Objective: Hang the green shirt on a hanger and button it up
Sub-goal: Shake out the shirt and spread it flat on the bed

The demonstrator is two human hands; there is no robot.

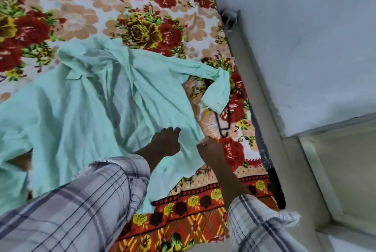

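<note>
The right hand [209, 147] pinches the green shirt [81, 109] at its edge; whether the curled left hand [165, 142] grips cloth, I cannot tell. The hanger [217, 121] lies just beyond the right hand.

A thin dark hanger [218, 124] lies mostly hidden under the sleeve cuff of the pale green shirt [91, 99]; only its hook end shows. The shirt runs off the picture's left edge.

A red-and-yellow floral blanket [81, 17] lies beside a pale wall [305, 38].
</note>
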